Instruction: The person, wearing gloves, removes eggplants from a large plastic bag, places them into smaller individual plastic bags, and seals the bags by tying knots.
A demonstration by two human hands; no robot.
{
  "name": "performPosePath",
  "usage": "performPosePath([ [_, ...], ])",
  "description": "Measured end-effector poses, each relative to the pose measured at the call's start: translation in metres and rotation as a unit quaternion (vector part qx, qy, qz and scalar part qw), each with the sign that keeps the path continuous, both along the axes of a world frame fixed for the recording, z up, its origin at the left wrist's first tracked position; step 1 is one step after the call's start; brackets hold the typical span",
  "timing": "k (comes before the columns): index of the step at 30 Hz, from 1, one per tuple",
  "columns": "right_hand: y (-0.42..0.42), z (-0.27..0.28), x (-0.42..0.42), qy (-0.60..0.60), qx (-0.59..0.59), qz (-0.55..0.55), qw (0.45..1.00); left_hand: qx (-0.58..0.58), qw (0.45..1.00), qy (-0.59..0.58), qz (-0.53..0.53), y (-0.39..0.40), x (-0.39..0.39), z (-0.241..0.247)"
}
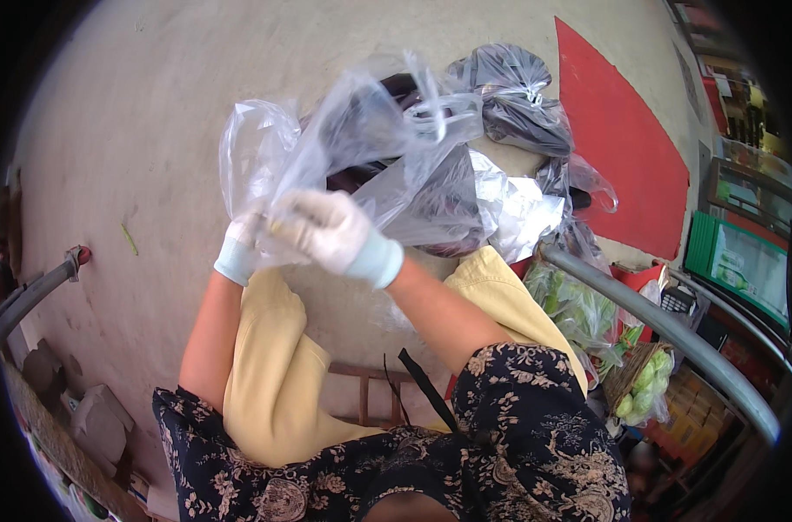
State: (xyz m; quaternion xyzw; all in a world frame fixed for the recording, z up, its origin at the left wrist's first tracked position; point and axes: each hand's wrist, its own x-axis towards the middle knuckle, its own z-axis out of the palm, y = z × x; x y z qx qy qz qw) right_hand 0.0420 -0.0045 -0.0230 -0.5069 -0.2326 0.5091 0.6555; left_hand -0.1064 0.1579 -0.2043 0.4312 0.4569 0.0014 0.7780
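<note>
Both hands wear white gloves with pale blue cuffs. My left hand (246, 238) grips a clear plastic bag (259, 143) whose film stands up above it. Close beside it, my right hand (327, 231) is blurred, its fingers curled at the same thin plastic; whether they hold it is unclear. Beyond the hands lie open clear bags with dark purple vegetables, likely eggplants (356, 176). Farther back on the right sits a knotted bag of dark produce (523, 98). White crumpled plastic (529, 212) lies just right of the bags.
A red sheet (624, 143) lies on the concrete floor at right. A grey metal pole (657, 320) slants past bagged leafy greens (578, 300) and a basket of pale green vegetables (647, 385). Another pole (34, 297) is at left. A small green scrap (129, 239) lies on the floor.
</note>
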Motion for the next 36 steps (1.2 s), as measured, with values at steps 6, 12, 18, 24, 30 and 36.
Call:
performPosePath([
  [6, -0.032, -0.116, -0.071, -0.281, -0.247, 0.249, 0.894, 0.063, 0.989, -0.015, 0.131, 0.024, 0.001, 0.049],
  [12, -0.048, -0.151, -0.061, -0.381, -0.312, 0.359, 0.793, 0.335, 0.911, 0.058, -0.232, -0.036, 0.049, 0.076],
  [18, -0.039, -0.154, 0.0, -0.469, -0.348, 0.349, 0.733, 0.651, 0.595, 0.012, -0.471, -0.067, 0.089, -0.004],
  [24, -0.16, -0.194, 0.102, -0.377, -0.619, -0.063, 0.686, 0.486, 0.76, 0.052, -0.428, -0.06, 0.135, 0.004],
  [30, -0.091, -0.187, 0.08, -0.638, -0.331, -0.013, 0.695, 0.205, 0.978, -0.005, -0.027, 0.01, 0.08, -0.014],
  [36, -0.034, -0.223, 0.099, -0.678, -0.489, 0.13, 0.532, 0.176, 0.977, -0.001, 0.123, 0.051, 0.025, 0.008],
])
